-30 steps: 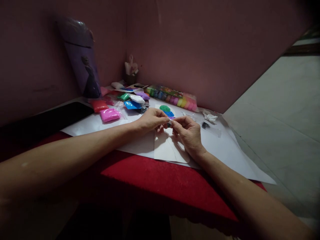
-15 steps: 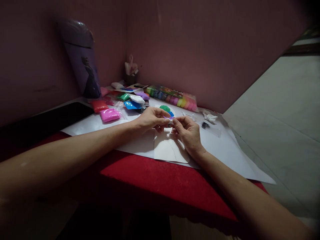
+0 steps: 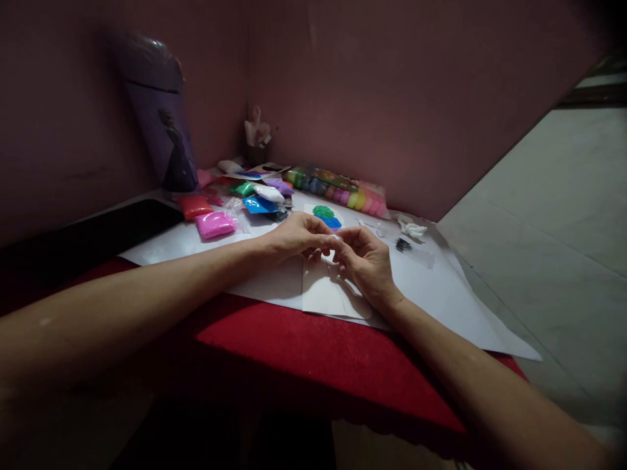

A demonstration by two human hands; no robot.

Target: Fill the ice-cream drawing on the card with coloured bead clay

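White scrap (image 3: 335,237), tiny and partly covered, sits between the fingertips of the left hand (image 3: 300,235) and the right hand (image 3: 368,262), both pinched narrow on it, so neither is nearer; its long axis can't be made out. It is over the pale card (image 3: 321,297), whose length runs away from the person, with the blue patch (image 3: 329,223) just beyond and the green patch (image 3: 323,212) past that. Printing on the long pack (image 3: 337,189) is too small to read; the purple bag (image 3: 147,124) shows a gowned figure, no legible words.
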